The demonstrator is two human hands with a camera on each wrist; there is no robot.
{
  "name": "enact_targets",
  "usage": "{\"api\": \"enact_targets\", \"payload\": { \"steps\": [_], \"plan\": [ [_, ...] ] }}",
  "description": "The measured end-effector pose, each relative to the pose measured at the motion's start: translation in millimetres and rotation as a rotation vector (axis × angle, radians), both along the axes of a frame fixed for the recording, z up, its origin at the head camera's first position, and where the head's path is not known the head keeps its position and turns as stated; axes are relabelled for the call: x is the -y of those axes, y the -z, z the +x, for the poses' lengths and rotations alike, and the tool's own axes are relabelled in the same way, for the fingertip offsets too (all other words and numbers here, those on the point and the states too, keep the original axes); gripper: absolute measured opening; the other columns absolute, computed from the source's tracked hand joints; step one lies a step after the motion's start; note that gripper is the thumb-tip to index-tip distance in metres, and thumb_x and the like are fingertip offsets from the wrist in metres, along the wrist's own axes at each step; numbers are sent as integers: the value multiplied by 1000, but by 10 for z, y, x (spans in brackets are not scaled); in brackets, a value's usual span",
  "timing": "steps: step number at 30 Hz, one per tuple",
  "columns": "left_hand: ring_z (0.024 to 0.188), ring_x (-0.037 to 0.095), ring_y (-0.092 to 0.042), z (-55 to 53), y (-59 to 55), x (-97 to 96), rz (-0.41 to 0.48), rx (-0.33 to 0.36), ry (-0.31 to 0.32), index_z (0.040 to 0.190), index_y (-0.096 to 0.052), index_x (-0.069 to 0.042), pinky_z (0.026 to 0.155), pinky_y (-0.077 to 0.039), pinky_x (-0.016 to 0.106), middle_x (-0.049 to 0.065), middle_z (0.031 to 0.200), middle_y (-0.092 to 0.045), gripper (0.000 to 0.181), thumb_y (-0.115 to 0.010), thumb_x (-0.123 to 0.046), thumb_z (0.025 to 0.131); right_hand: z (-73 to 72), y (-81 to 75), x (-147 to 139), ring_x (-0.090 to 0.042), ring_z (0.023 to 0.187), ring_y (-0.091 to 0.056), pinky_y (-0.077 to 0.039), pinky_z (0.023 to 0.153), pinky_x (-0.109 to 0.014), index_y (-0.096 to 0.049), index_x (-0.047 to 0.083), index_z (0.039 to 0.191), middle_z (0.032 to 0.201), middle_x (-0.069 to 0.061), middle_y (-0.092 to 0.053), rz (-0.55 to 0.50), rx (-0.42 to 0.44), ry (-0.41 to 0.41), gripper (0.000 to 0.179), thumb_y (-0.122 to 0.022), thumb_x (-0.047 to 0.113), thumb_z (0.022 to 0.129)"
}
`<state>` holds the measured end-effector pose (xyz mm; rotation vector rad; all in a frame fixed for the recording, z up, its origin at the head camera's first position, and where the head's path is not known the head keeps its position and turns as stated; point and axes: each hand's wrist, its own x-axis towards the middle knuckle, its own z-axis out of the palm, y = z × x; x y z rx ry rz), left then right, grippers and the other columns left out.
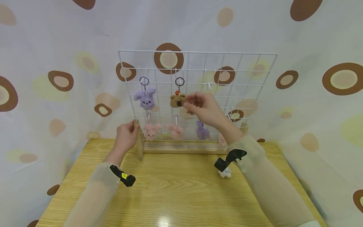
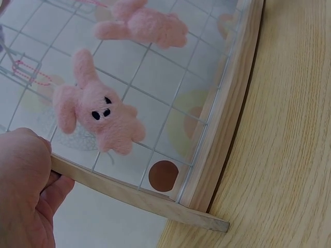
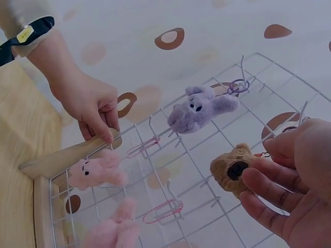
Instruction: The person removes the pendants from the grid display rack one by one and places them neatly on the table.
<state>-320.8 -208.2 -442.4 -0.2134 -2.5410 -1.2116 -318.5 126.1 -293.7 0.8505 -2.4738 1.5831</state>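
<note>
My left hand (image 1: 126,135) grips the top of the wooden side post (image 1: 139,143) of a white wire grid rack (image 1: 195,52), with the thumb and fingers on either side of the wood. My right hand (image 1: 206,108) is at the brown bear keychain (image 1: 177,101), which hangs by its ring from a hook in the upper row. In the right wrist view the fingers (image 3: 274,194) are loosely extended beside the bear's face and touch its edge. Left of the bear hangs a purple plush bunny (image 1: 146,100). Below are two pink plush bunnies (image 1: 151,131).
Farther right on the lower row hangs another purple plush (image 1: 202,130), and a pink plush (image 1: 222,140) is partly behind my right forearm. An upper hook (image 1: 208,85) carries no plush. A small white plush (image 1: 225,172) lies on the wooden table (image 1: 170,189). A patterned curtain stands behind.
</note>
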Motion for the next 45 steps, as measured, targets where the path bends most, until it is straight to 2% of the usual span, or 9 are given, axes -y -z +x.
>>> {"api": "enact_targets", "payload": {
  "steps": [3,5,11,18,24,29,36,41,45],
  "plan": [
    [44,13,-40,-2,-1,15,-6,-6,-2,144,-54,14,45,-37,27,19,71,-69,42,-57,-11,110,-34,-69,54,-28,86,-72,-60,79,-39,-69,-5,124,107,-18,-74,1,-5,6,24,-69,7,103],
    [43,12,-39,-2,-1,23,-3,-5,0,144,-54,14,45,-37,27,18,70,-69,42,-57,-11,110,-60,-109,92,-28,85,-72,-61,78,-40,-69,-5,124,105,-17,-74,18,-11,15,24,-69,8,103],
    [42,11,-39,8,0,21,-10,5,5,144,-54,14,45,-37,28,11,61,-61,42,-57,-11,110,-120,-203,179,-30,85,-71,-59,74,-32,-67,-6,127,104,-16,-74,69,20,57,29,-68,10,103],
    [45,12,-41,3,11,13,-22,-27,-2,143,-56,15,48,-39,29,19,74,-71,42,-58,-11,110,-155,-281,225,-29,83,-71,-59,74,-31,-63,-9,131,106,-20,-75,15,67,103,35,-68,10,103],
    [43,9,-38,-3,15,10,-18,-30,-5,142,-56,15,46,-36,28,6,57,-58,41,-58,-11,110,-163,-311,258,-32,80,-72,-60,74,-34,-63,-7,128,101,-17,-76,-12,60,96,30,-67,9,103],
    [45,10,-41,1,13,4,-8,-18,-6,142,-56,15,46,-37,27,14,65,-65,42,-58,-11,110,-175,-344,297,-31,78,-70,-59,71,-32,-65,-1,119,98,-16,-75,-28,26,98,18,-66,11,105],
    [50,13,-50,5,14,-13,-20,-24,-16,141,-56,16,50,-44,26,29,98,-75,41,-58,-10,109,-167,-385,343,-29,77,-69,-59,71,-33,-68,-3,115,96,-18,-74,-30,-2,83,18,-58,11,110],
    [52,14,-54,1,24,-9,-23,-34,-12,141,-55,17,54,-47,27,31,105,-74,41,-58,-9,109,-142,-399,330,-28,77,-71,-60,73,-33,-68,-7,116,96,-19,-73,-71,16,80,20,-57,8,110],
    [48,13,-50,-4,17,1,-17,-43,-3,141,-55,17,50,-44,27,29,94,-75,41,-58,-9,109,-119,-420,317,-27,78,-71,-60,73,-32,-69,-6,115,95,-19,-73,-91,14,69,20,-58,10,110]
  ]
}}
